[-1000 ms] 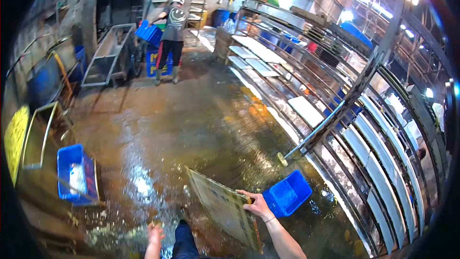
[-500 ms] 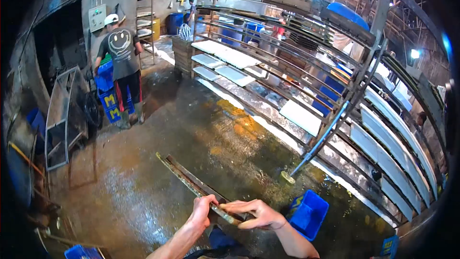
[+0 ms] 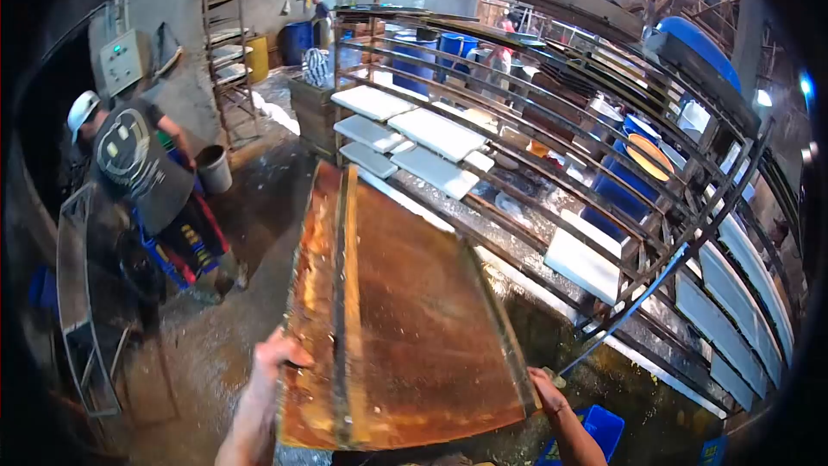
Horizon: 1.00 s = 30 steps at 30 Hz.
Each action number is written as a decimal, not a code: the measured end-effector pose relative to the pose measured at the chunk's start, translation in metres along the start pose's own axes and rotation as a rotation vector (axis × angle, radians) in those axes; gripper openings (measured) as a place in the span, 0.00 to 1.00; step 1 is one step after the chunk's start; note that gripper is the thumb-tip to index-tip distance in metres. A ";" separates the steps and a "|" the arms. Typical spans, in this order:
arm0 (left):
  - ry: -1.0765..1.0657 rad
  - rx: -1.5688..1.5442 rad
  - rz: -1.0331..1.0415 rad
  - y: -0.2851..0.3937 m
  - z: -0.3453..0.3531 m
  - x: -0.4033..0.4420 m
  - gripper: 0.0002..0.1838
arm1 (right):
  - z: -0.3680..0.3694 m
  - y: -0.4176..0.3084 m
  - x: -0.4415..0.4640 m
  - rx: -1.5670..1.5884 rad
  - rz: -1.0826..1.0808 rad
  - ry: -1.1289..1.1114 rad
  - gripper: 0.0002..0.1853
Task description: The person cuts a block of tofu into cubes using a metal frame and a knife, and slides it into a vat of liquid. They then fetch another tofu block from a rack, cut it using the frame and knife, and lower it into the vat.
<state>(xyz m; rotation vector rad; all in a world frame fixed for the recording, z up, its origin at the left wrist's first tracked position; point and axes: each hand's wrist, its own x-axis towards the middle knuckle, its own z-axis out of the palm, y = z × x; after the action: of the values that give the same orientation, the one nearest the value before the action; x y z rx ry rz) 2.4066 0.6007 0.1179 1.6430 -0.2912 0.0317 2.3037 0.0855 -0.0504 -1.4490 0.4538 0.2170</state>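
Observation:
A broad, wet brown wooden board is held up in front of me, its wide face turned toward the camera. Two raised strips run along it, one near each side. My left hand is closed around its left edge, with the thumb on the face. At the lower right corner, my right hand grips the other edge; some of its fingers are hidden behind the wood.
Wooden racks with white slabs run along the right. A person in a white cap bends over blue crates at left. A blue crate lies on the wet floor near my right hand.
The board has swung from edge-on to broad face toward me, and my hands have spread to its opposite edges. My view has shifted closer to the racks. The person at left bends lower.

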 end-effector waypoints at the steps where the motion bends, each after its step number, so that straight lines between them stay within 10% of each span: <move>1: 0.200 -0.512 -0.252 -0.026 -0.008 0.052 0.10 | 0.022 -0.035 0.023 0.090 -0.091 0.047 0.17; 3: -0.121 -0.679 -0.212 -0.092 -0.066 0.167 0.15 | 0.031 -0.085 0.079 0.087 -0.279 0.075 0.18; 5: -0.039 -0.775 -0.146 0.046 -0.013 0.230 0.32 | 0.015 -0.131 0.130 0.065 -0.396 0.175 0.16; 7: -0.324 -0.671 -0.094 0.036 -0.040 0.316 0.39 | 0.068 -0.234 0.148 0.077 -0.541 0.428 0.10; 11: -0.198 -0.160 0.129 -0.018 -0.037 0.473 0.32 | 0.049 -0.353 0.231 -0.122 -0.655 0.602 0.15; 17: -0.216 -0.213 0.180 0.011 0.000 0.768 0.11 | 0.033 -0.560 0.383 -0.227 -0.740 0.528 0.19; 23: -0.113 -0.541 0.264 0.057 0.086 1.025 0.12 | -0.015 -0.737 0.508 0.211 -0.781 0.434 0.14; 30: 0.257 0.066 0.547 0.013 0.170 1.238 0.36 | -0.065 -0.767 0.684 -0.510 -1.204 1.307 0.18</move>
<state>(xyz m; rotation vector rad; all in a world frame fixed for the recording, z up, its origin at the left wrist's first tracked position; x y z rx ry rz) 3.5741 0.2224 0.3544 1.5603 -0.5367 0.6663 3.2210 -0.1590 0.3485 -1.9743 0.4627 -1.7649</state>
